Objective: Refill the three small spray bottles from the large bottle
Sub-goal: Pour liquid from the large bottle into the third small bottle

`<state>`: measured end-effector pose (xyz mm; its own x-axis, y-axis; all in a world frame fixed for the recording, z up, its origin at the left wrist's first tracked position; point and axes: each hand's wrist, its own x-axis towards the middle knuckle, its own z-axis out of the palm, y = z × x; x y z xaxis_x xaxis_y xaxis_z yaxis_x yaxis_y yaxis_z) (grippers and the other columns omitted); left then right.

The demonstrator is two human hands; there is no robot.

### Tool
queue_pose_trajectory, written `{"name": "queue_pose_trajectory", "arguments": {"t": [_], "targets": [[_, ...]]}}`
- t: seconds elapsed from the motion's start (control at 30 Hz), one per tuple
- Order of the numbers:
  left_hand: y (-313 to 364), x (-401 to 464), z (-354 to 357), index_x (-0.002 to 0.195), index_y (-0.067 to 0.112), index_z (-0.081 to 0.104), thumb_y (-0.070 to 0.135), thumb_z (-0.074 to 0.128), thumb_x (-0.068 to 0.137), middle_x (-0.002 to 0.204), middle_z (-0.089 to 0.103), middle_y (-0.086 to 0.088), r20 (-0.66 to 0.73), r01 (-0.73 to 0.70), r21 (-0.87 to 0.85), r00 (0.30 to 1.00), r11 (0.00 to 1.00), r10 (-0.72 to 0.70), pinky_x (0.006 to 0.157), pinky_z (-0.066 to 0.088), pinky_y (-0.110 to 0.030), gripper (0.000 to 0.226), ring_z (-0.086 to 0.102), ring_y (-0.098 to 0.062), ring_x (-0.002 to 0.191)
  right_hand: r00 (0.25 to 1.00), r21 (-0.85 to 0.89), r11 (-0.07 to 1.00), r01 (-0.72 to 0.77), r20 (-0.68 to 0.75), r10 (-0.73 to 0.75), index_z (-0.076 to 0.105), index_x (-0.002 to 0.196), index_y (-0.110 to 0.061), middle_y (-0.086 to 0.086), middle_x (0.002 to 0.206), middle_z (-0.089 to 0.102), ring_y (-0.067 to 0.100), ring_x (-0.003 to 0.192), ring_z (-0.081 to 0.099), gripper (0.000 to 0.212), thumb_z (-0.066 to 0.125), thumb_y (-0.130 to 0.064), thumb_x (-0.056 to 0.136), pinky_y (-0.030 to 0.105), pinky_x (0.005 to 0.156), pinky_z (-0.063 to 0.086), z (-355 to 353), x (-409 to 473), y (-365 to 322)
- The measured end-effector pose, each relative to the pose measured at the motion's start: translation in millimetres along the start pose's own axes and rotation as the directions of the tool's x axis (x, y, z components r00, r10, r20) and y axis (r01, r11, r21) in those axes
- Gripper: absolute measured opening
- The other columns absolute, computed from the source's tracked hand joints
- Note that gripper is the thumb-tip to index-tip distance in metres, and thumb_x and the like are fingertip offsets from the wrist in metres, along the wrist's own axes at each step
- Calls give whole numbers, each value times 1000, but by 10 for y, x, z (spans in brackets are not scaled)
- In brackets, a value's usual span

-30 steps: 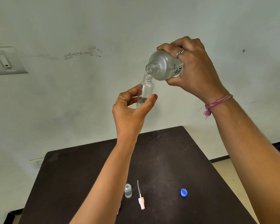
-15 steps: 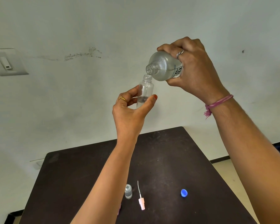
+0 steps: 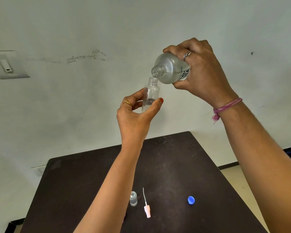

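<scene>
Both hands work high in the middle of the frame: our left hand (image 3: 133,118) pinches the small spray bottle (image 3: 150,95) upright between thumb and fingers near its base, and our right hand (image 3: 200,71) wraps round the body of the large bottle (image 3: 170,69), tipped so its open neck sits just above and touching the small bottle's mouth. A little clear liquid shows at the bottom of the small bottle. We judge that bottle light, thin-walled and slick when wet, best held low on the body as now, leaving the mouth free; the large one is heavier and wants a full-palm grip. Low in the frame, on the dark table (image 3: 175,157), stand a second small bottle (image 3: 133,198), uncapped, a pink spray pump (image 3: 147,211) with its dip tube lying beside it, and a blue cap (image 3: 191,199) further right. A wall switch (image 3: 8,64) sits at upper left. Against the frames a second back, almost nothing differs: same grips, same tilt, liquid level barely changed.
</scene>
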<state>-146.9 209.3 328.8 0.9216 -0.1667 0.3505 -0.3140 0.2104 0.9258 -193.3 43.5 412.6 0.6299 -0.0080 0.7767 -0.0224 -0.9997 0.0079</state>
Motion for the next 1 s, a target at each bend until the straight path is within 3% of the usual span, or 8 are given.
{"name": "queue_pose_trajectory", "arguments": {"t": [1.0], "targets": [[3,2,-1,109,26,71,29,87,69,106,70,7,-13,10,-4,1000,1000,-11,83,59,-46,43,64,-9,96,1000,11,1000,-10,6,10,55,130,-29,3,119,53,25,111,45,69,79,-16,66,40,82,51,-1,-4,-5]]}}
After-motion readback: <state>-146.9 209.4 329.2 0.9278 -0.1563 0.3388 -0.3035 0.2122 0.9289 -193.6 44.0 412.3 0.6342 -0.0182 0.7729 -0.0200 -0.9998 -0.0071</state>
